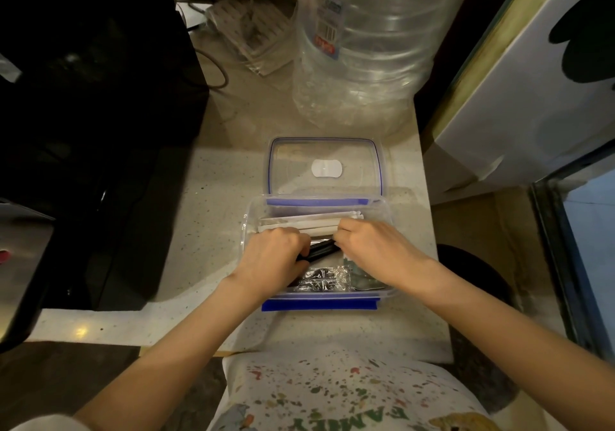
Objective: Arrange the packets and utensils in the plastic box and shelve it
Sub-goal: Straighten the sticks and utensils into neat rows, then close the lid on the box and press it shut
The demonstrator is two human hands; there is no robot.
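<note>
A clear plastic box [248,227] with blue clips stands on the counter in front of me. Its clear lid [299,154] lies flat just behind it. Inside, white paper-wrapped utensils [309,226] lie along the far side, and clear and foil packets [324,279] lie at the near side. Both hands are down in the box. My left hand [274,254] and my right hand [372,247] are each closed on an end of a bundle of black utensils [321,251] in the middle. The fingertips are hidden.
A large clear water bottle [366,48] stands behind the lid. A black appliance [93,98] fills the left side. A white power strip [253,34] and cables lie at the back. A white box [532,98] leans at the right, past the counter edge.
</note>
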